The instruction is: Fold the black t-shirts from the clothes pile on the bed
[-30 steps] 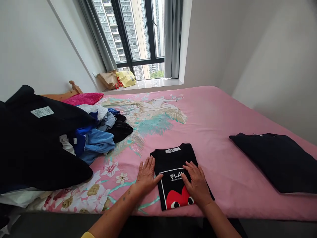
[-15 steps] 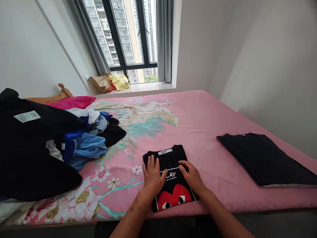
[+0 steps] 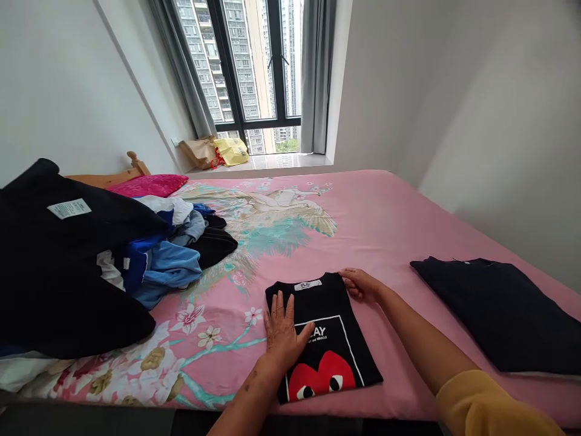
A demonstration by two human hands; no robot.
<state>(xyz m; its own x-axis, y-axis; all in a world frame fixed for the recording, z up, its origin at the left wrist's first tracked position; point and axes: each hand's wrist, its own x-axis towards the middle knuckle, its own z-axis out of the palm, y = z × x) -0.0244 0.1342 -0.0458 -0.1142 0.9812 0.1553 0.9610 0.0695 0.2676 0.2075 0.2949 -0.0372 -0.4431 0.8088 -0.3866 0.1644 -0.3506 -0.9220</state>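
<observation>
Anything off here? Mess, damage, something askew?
Just the clothes pile at the left of the view: garments jumbled and bunched, which stands out against the flat, folded PLAY shirt and dark garment on the bed. No spill or damage visible.

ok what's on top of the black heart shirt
The left hand rests on the black shirt, hiding the start of its printed lettering; the right hand is at its far right corner.

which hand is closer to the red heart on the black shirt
Left. The left hand lies flat on the black shirt, beside the upper left of the red heart; the right hand is farther off, at the shirt's far right corner.
</observation>
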